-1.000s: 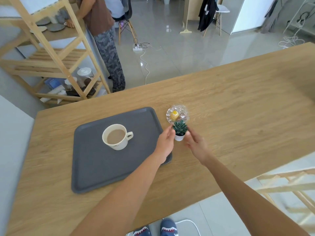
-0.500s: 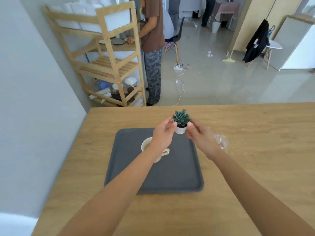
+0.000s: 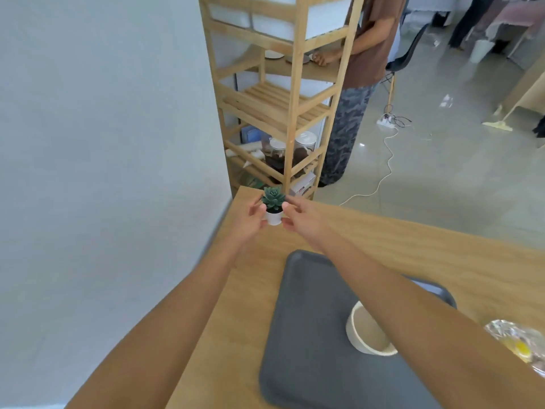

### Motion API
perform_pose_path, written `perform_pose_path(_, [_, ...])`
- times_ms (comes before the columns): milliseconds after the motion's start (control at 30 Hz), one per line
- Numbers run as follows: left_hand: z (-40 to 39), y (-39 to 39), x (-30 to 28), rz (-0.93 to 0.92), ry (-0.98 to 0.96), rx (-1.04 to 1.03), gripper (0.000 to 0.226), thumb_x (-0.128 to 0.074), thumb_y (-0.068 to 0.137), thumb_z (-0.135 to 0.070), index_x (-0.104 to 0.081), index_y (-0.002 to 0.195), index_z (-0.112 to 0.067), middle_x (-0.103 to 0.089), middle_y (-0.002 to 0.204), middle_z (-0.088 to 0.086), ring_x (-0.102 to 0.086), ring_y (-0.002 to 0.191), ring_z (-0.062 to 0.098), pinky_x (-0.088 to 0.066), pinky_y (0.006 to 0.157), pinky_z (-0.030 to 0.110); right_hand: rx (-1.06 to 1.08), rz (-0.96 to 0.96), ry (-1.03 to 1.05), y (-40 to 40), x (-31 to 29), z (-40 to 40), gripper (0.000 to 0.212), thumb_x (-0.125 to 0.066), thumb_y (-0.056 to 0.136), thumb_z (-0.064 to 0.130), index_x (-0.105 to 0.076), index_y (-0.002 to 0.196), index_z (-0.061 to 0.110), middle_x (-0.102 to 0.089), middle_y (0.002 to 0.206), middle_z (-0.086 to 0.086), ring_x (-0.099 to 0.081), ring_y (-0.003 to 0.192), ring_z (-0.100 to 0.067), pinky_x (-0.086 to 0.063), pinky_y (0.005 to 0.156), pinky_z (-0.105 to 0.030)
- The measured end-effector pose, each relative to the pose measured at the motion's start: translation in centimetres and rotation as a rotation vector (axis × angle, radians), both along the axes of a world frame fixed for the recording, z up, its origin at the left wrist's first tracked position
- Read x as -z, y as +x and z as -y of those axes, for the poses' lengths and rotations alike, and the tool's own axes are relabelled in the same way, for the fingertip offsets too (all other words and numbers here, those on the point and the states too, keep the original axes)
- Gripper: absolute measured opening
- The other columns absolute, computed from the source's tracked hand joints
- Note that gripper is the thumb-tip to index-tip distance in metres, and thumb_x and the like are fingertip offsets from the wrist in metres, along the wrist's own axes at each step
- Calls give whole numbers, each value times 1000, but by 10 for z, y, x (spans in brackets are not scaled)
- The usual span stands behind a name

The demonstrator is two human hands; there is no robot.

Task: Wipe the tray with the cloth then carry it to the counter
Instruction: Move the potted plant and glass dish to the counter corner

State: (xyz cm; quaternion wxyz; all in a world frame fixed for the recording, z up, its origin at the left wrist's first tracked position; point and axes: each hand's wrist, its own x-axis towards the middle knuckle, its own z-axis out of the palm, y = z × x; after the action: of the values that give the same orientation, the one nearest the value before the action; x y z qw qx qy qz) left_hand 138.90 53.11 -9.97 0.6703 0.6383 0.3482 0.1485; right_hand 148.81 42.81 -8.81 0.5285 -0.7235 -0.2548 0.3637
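**Small plant being held at the far corner while the tray waits**

At the far left corner of the worktop (image 3: 413, 246), a small potted succulent (image 3: 273, 205) is being gripped between both hands: the left hand (image 3: 253, 217) is closed on the left side of its white pot, and the right hand (image 3: 298, 215) is pinching the right side with fingertips. Whether the pot's base is touching the wood cannot be told. Both arms are being stretched well forward, nearly straight, with the right forearm passing over the tray (image 3: 306, 320).

The grey tray is lying flat on the near part of the worktop, right of centre, with a cream cup (image 3: 364, 335) of milky drink standing on it, partly hidden by the arm. A crinkled clear wrapper (image 3: 519, 343) is lying just beside the tray, at the right edge of view. No cloth is being shown.

The tray is judged to be stiff, light and smooth, likely slippery under a wipe. It is best taken by the raised rims on two opposite sides and kept level. The cup is judged fragile and liable to spill.
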Motion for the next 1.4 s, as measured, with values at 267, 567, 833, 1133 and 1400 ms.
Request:
perform_pose_path(267, [-89, 30, 36, -145, -36, -96, 42, -27, 103, -32, -39, 143, -31, -52, 116, -6, -59, 104, 22, -49, 86, 29, -38, 26, -137, 33, 52, -106, 45, -45, 95, 35, -46, 137, 19, -55, 97, -2, -55, 93, -24, -47, 97, -48])
perform_pose_path(567, [-98, 47, 42, -150, -74, -180, 45, -23, 99, -48, -50, 129, -29, -53, 116, -9, -53, 112, 19, -45, 92, 37, -120, -7, -161, 51, 64, -124, 60, -42, 96, 40, -21, 150, 23, -54, 104, 9, -42, 104, -19, -40, 106, -46])
perform_pose_path(833, [31, 63, 0, -112, 385, -397, 53, -40, 98, -36, -33, 143, -8, -27, 147, 17, -38, 130, 27, -32, 99, 29, -55, 73, -135, 74, 0, 10, 53, -42, 98, 39, -31, 146, 20, -50, 132, -2, -51, 123, -27, -47, 99, -42])
perform_pose_path(1133, [264, 130, -37, 159, 495, 273, 45, -46, 96, -37, -46, 138, -19, -41, 137, 7, -45, 126, 19, -33, 111, 38, 350, 94, -41, 104, -41, 287, 39, -51, 96, 32, -49, 133, 19, -60, 109, -11, -59, 89, -20, -51, 78, -34])
perform_pose_path(1400, [405, 140, 25, -231, 151, 652, 52, -36, 100, -40, -28, 149, -25, -26, 157, -2, -29, 142, 19, -27, 115, 36, 643, 132, -274, 99, 17, 483, 31, -53, 94, 22, -58, 123, 14, -62, 102, -6, -57, 83, -15, -45, 75, -28])
